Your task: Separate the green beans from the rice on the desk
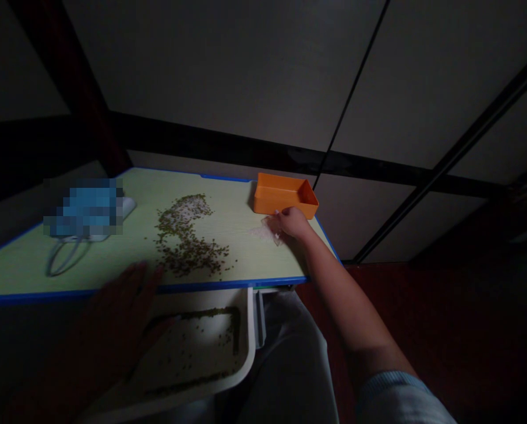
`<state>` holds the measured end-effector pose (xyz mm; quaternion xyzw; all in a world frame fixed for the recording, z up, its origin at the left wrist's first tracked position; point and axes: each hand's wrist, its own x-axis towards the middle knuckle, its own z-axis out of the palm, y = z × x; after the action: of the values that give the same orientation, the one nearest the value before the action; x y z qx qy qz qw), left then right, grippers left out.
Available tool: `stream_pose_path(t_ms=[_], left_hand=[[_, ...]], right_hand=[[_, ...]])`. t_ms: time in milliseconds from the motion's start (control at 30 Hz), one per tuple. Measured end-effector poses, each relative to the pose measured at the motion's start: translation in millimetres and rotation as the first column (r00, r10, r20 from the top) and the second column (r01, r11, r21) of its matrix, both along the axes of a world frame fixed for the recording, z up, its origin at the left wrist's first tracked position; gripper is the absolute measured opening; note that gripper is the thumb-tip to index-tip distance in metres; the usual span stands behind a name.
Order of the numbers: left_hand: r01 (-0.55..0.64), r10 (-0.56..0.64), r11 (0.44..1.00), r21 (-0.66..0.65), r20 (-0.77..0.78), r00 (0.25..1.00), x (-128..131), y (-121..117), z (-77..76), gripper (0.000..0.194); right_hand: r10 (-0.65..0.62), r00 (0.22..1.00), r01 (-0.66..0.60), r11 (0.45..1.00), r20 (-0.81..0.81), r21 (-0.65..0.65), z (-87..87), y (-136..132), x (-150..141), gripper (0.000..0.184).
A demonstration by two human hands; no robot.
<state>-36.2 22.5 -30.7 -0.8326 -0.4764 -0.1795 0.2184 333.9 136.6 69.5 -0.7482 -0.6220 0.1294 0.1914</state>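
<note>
My right hand (293,222) is closed in a pinch at the right side of the table, just in front of an orange open box (276,203). Between its fingertips is a pale see-through piece (275,228), perhaps thin plastic; its exact kind is unclear. Beside it lies a small patch of white grains (259,231). My left hand (124,309) is in deep shadow at the table's front edge, fingers stretched out, above the open drawer. Small greenish-brown seeds or grains (192,253) lie spread over the table's middle, with white grains (191,207) mixed in at the back.
The pale table (232,206) has a blue edge. A white drawer (249,330) stands open below, with more small grains along its sides. A blurred blue object (90,203) with a looped cord (53,265) lies at left. Cabinet panels (228,70) rise behind.
</note>
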Motion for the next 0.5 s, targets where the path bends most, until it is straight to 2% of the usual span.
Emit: stream_pose_path(t_ms=[200, 500], left_hand=[[-0.008, 0.008, 1.0, -0.012, 0.008, 1.0, 0.3, 0.0, 0.5, 0.082], [-0.022, 0.024, 0.998, -0.059, 0.027, 0.999, 0.2, -1.3, -0.9, 0.083]], right_hand=[[-0.02, 1.0, 0.019, 1.0, 0.002, 0.019, 2.8, -0.4, 3.8, 0.044], [-0.119, 0.984, 0.12, 0.993, 0.13, 0.002, 7.7, -4.2, 10.8, 0.04]])
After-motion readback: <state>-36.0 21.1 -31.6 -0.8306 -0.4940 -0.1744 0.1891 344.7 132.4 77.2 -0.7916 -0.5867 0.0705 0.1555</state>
